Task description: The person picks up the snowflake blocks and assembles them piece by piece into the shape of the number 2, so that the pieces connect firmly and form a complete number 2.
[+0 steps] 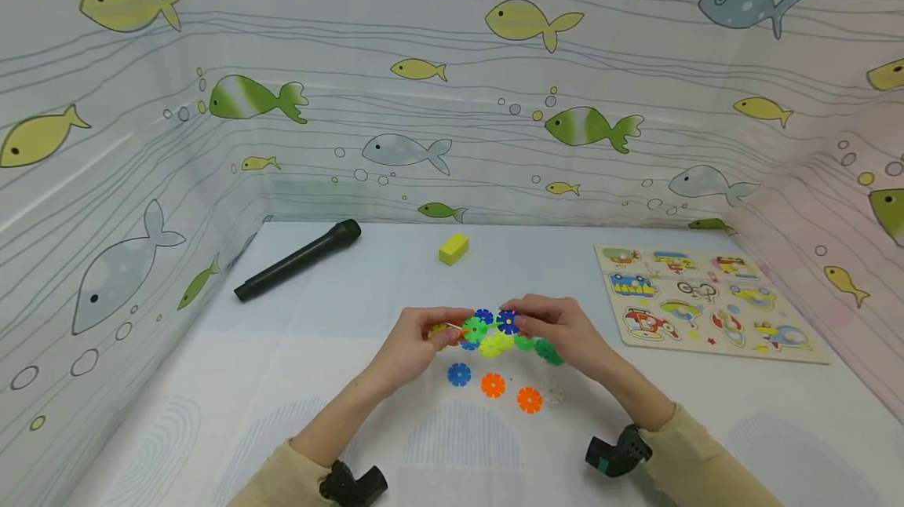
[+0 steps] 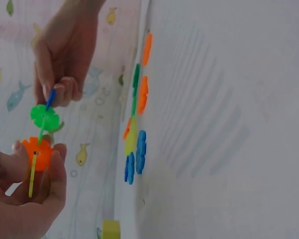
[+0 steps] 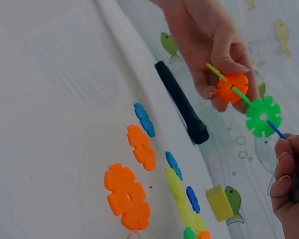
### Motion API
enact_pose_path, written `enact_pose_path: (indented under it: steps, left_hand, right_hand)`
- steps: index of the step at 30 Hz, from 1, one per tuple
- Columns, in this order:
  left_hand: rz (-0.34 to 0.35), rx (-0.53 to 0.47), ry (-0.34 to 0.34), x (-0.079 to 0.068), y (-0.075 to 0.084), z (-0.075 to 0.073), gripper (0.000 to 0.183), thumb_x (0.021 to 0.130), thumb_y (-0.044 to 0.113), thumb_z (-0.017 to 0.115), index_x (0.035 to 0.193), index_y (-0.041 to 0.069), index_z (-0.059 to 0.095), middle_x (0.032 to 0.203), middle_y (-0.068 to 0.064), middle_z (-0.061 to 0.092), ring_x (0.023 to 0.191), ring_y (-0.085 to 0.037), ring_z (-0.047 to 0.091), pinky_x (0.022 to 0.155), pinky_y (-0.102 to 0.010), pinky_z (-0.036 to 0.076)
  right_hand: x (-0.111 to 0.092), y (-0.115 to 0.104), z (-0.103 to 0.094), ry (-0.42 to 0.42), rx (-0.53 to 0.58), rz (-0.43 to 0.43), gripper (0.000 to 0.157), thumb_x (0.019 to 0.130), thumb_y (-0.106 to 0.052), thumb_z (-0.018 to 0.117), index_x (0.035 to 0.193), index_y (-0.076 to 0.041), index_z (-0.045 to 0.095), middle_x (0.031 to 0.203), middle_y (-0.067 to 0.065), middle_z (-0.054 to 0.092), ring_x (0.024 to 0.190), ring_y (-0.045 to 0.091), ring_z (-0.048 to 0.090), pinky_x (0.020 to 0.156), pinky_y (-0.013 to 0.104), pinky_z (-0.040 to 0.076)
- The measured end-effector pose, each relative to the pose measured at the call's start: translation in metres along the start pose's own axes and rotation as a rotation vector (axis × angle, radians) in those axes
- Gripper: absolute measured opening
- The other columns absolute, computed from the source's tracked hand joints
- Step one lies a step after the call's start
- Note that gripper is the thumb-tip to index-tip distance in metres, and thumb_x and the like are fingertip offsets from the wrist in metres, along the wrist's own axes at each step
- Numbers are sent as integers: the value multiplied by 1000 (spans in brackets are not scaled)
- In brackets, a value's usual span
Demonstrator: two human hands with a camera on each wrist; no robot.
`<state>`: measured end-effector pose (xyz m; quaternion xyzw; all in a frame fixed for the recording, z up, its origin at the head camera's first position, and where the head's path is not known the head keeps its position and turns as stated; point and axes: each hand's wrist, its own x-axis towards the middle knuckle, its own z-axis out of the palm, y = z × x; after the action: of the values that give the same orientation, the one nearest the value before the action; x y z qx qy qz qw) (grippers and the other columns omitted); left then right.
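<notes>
Our left hand (image 1: pixel 410 346) pinches orange disc (image 2: pixel 43 157), yellow disc (image 2: pixel 32 177) slotted through it. From left fingertips, joined row runs rightward: orange, inner green disc (image 1: pixel 475 328), outer green disc (image 3: pixel 263 108). Our right hand (image 1: pixel 559 322) pinches blue disc (image 1: pixel 507 323), its edge meeting outer green crosswise; whether slotted, we cannot tell. Right hand nearer that meeting. Loose discs (image 1: pixel 493 385) lie below both hands.

A white table (image 1: pixel 551 264) bears a black microphone (image 1: pixel 291 264), yellow block (image 1: pixel 453 249), puzzle board (image 1: pixel 715 305) and notched discs (image 1: pixel 493 385).
</notes>
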<state>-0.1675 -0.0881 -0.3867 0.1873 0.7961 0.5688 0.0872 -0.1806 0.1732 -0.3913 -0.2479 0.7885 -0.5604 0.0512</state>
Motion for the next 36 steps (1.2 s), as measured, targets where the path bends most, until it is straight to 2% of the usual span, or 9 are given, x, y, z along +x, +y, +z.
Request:
enact_pose_path:
  steps: [6, 11, 17, 21, 28, 33, 36]
  left_hand:
    - [0, -18, 12, 1, -1, 0, 33, 98, -1, 58, 129, 4, 66, 128, -13, 67, 114, -27, 65, 92, -25, 56]
    - [-15, -38, 6, 1, -1, 1, 33, 97, 0, 59, 129, 4, 66, 129, -14, 67, 108, -25, 66, 88, -22, 56]
    - [-18, -37, 11, 1, -2, 1, 33, 98, 1, 58, 130, 4, 66, 131, -13, 66, 114, -26, 65, 91, -23, 56]
    - [-19, -30, 17, 1, -2, 1, 34, 98, 2, 59, 131, 5, 65, 132, -12, 66, 118, -28, 63, 92, -24, 55]
    - [-22, -28, 21, 1, -1, 1, 34, 99, 4, 59, 132, 5, 64, 133, -11, 65, 119, -27, 62, 91, -22, 55]
    - [-19, -24, 23, 1, 1, 1, 34, 99, 6, 59, 133, 5, 63, 133, -13, 65, 112, -26, 66, 91, -23, 56]
    - [-6, -16, 14, 1, 0, 1, 35, 100, 9, 59, 134, 3, 62, 133, -15, 64, 112, -27, 67, 92, -26, 56]
  right_hand:
    - [-2, -1, 4, 33, -25, -33, 28, 102, -12, 57, 127, -6, 67, 102, 15, 65, 86, 32, 60, 76, 26, 57]
    - [-2, 0, 5, 38, -2, -25, 27, 102, -10, 56, 126, -6, 67, 101, 19, 63, 85, 29, 60, 76, 26, 57]
    - [-1, 1, 6, 30, -9, -25, 28, 102, -11, 55, 128, -6, 66, 97, 11, 61, 85, 34, 58, 74, 25, 55]
    - [-1, 0, 6, 34, -20, -24, 29, 102, -11, 55, 129, -6, 65, 96, 10, 61, 84, 33, 57, 73, 25, 55]
    - [0, -1, 8, 71, -35, 31, 32, 103, -15, 56, 132, -7, 63, 104, 12, 66, 88, 40, 58, 76, 27, 56]
    - [0, 2, 9, 140, -45, 76, 33, 102, -21, 58, 133, -10, 63, 95, 9, 67, 89, 43, 62, 80, 33, 59]
    - [1, 5, 9, 145, -28, 72, 34, 102, -21, 59, 133, -8, 63, 94, 9, 68, 89, 39, 66, 82, 36, 60]
